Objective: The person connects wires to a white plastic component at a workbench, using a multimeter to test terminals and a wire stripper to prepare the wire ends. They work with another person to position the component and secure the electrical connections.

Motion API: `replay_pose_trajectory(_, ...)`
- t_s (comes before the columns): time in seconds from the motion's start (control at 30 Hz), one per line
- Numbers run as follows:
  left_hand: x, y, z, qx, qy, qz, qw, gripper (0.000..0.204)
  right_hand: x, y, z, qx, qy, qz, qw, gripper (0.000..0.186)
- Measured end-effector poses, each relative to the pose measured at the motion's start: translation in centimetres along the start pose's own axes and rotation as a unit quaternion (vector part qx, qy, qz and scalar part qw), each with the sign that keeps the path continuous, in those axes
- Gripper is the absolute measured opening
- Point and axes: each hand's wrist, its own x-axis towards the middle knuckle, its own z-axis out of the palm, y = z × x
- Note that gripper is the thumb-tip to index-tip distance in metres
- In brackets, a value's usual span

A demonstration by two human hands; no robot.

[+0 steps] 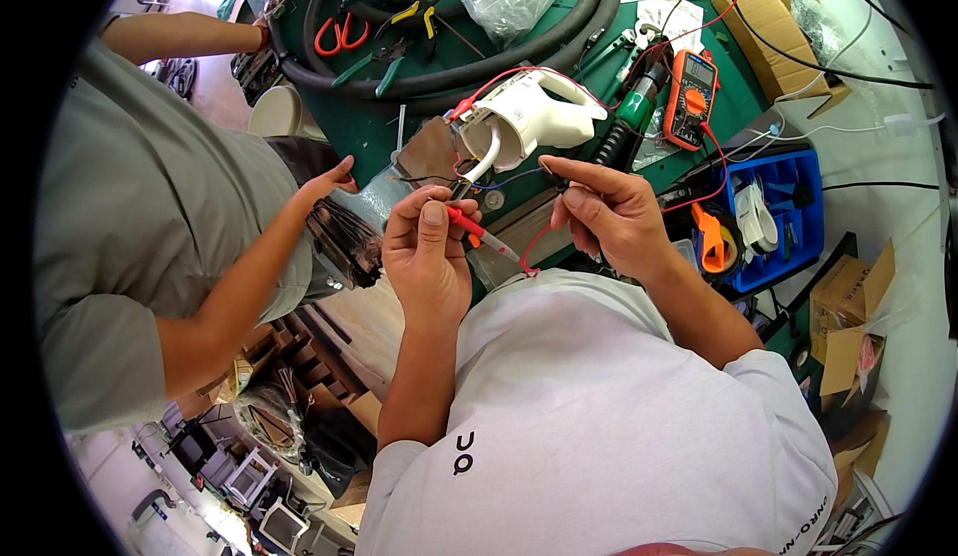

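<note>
My left hand (pixel 427 262) is closed, with a red test probe (pixel 467 223) between thumb and fingers. My right hand (pixel 611 219) pinches near the end of a thin blue wire (pixel 519 179); a small dark piece shows under its fingertips, too small to make out. The blue wire runs left toward a white cable (pixel 485 162), which comes out of a cream pistol-shaped plug housing (pixel 531 117) just beyond my hands. An orange multimeter (pixel 691 100) lies to the right on the green mat, with a red lead curving from it.
A thick black cable (pixel 429 85) coils across the green mat (pixel 349 137), around pliers and red-handled scissors (pixel 341 35). A blue parts bin (pixel 793 212) and cardboard boxes (pixel 773 42) stand at the right. A co-worker in grey (pixel 170 227) is close at my left, a hand near the bench.
</note>
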Motion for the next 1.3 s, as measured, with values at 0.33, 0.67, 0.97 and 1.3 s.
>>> replay_pose_trajectory(0.33,-0.4,-0.5,-0.1,0.076,-0.047,0.037,0.995,0.014,-0.2,0.1,0.3,-0.021,-0.004,-0.011,1.000,0.033)
replay_pose_trajectory(0.67,-1.7,-1.2,0.9,0.156,-0.045,0.053,0.985,0.013,-0.5,0.3,0.5,-0.031,0.003,-0.011,0.999,0.034)
replay_pose_trajectory(0.97,-2.3,-2.0,2.2,0.184,-0.050,0.058,0.980,0.013,-0.8,0.5,0.5,-0.021,-0.005,-0.022,1.000,0.034)
replay_pose_trajectory(1.3,-2.3,-2.1,2.2,0.178,-0.037,0.063,0.981,0.012,-0.6,1.0,0.2,-0.012,0.017,-0.044,0.999,0.034)
